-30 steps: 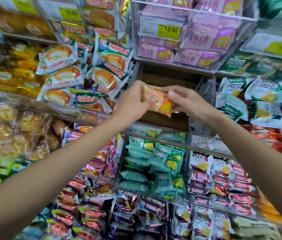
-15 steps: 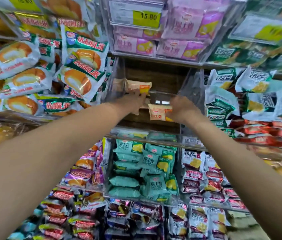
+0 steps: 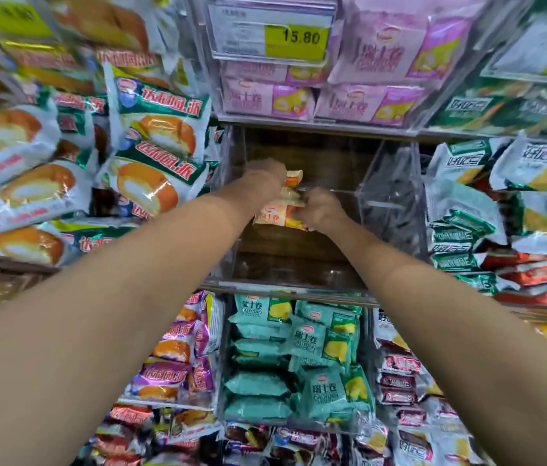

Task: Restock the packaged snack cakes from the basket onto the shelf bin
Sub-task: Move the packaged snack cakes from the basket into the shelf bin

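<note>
Both my arms are reaching into the clear shelf bin [image 3: 390,183]. My left hand [image 3: 265,178] is curled round an orange snack cake pack [image 3: 294,178] up at the back, and my right hand [image 3: 324,211] pinches another orange pack [image 3: 274,215] just below it. Pink packs [image 3: 359,105] and a 15.80 price tag [image 3: 270,37] sit above, teal packs [image 3: 312,341] below.
</note>
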